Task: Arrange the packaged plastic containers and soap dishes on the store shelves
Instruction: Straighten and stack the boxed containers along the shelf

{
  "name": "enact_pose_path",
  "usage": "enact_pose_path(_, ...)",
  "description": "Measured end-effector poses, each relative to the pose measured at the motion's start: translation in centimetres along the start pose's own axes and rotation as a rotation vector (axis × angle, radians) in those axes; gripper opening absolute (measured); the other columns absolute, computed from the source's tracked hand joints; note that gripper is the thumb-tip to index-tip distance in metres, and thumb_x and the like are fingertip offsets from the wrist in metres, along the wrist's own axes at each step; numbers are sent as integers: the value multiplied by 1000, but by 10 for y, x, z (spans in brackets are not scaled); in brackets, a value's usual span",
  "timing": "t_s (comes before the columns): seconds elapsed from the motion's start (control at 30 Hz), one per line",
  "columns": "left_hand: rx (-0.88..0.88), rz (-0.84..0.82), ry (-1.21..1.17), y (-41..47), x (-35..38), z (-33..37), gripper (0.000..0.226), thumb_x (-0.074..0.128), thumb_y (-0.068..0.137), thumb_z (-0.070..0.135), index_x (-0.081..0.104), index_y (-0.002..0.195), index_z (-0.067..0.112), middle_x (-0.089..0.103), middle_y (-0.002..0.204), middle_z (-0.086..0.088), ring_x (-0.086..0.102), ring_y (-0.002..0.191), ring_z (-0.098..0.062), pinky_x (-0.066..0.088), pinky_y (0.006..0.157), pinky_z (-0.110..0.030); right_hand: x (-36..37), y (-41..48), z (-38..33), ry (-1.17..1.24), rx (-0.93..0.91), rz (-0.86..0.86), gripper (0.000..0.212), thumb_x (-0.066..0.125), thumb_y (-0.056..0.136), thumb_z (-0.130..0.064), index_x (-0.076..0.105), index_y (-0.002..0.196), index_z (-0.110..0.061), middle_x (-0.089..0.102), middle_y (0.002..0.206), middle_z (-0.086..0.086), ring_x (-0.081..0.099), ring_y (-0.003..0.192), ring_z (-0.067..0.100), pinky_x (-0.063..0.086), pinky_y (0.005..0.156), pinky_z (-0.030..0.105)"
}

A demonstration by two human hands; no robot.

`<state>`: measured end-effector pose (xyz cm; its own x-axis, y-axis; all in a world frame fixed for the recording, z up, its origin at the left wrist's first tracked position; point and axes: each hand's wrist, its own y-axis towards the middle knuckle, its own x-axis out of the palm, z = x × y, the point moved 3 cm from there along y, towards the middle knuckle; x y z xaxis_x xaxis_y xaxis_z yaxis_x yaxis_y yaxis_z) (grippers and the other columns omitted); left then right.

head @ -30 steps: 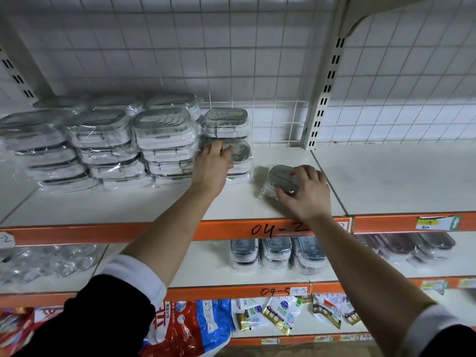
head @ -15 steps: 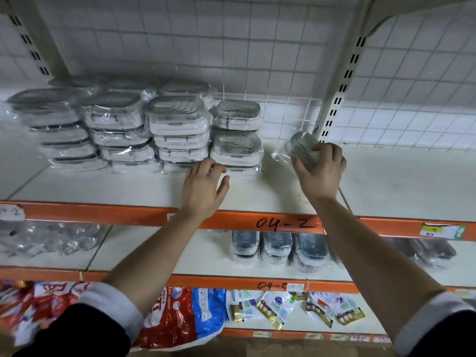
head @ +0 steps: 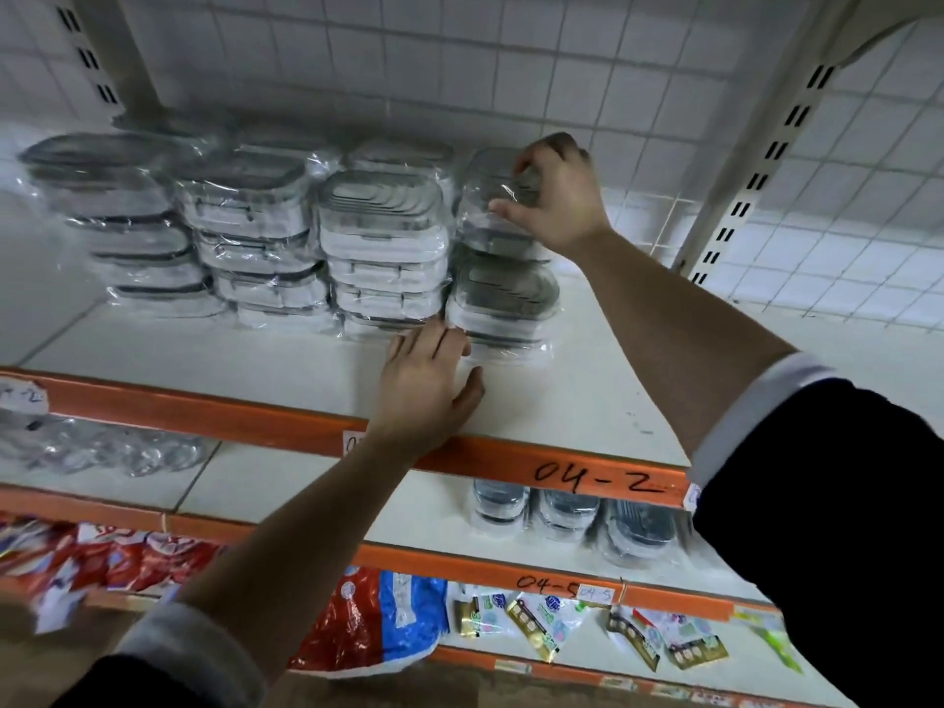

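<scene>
Stacks of wrapped plastic containers (head: pixel 380 247) with grey lids fill the left and middle of the upper shelf (head: pixel 572 401). My right hand (head: pixel 554 196) grips a small wrapped soap dish (head: pixel 498 171) and holds it on top of the rightmost stack (head: pixel 503 293). My left hand (head: pixel 426 380) lies flat on the shelf with fingers spread, its fingertips touching the bottom pack of that stack. Part of the held dish is hidden by my fingers.
An orange shelf edge (head: pixel 587 472) is marked 04-2. Below it stand more wrapped dishes (head: pixel 567 508) and clear glassware (head: pixel 102 447). Red and blue bags (head: pixel 357 625) and small packets (head: pixel 536 620) lie lower down. A slotted upright (head: pixel 751 186) bounds the shelf bay on the right.
My right hand lifted the soap dish from the shelf surface and carried it left onto the rightmost stack. My left hand slid down from the stack front to the shelf.
</scene>
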<state>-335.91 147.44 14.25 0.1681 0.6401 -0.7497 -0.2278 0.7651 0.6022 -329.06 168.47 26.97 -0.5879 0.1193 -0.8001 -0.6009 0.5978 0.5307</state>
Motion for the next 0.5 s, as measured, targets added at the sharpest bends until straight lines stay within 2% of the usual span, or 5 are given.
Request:
enact_pose_path(0.1, 14, -24, 5, 0, 1, -2, 33, 48, 85, 37, 62, 100, 11, 60, 99, -9, 56, 90, -27, 40, 81, -34, 9, 17, 2, -17, -53, -79, 52, 70, 82, -51, 62, 117, -13, 52, 125, 12, 52, 114, 30, 43, 100, 38)
enact_pose_path(0.17, 9, -55, 10, 0, 3, -3, 33, 48, 86, 37, 62, 102, 12, 60, 102, -8, 56, 92, -26, 39, 83, -35, 13, 19, 4, -20, -50, -62, 51, 67, 84, -52, 65, 118, -14, 54, 123, 12, 51, 115, 30, 44, 98, 39)
enact_pose_path(0.3, 6, -63, 6, 1, 4, -4, 33, 47, 86, 37, 62, 103, 12, 60, 102, -7, 55, 93, -25, 39, 82, -36, 21, 13, 0, -194, 5, 37, 47, 58, 89, -55, 65, 124, -24, 52, 128, 7, 39, 125, 32, 34, 102, 43)
enact_pose_path(0.4, 4, -57, 10, 1, 2, -4, 32, 48, 86, 36, 62, 101, 12, 60, 99, -7, 56, 90, -25, 40, 81, -36, 21, 5, -5, -231, 24, 23, 43, 49, 96, -50, 61, 128, -25, 52, 130, 5, 39, 126, 31, 29, 104, 44)
enact_pose_path(0.5, -15, -52, 8, 1, 1, -2, 32, 47, 86, 35, 63, 99, 12, 61, 96, -7, 58, 86, -26, 41, 78, -34, 11, -3, -10, -207, 85, -42, 48, 41, 100, -48, 46, 141, -25, 49, 140, 6, 29, 137, 32, 23, 111, 50)
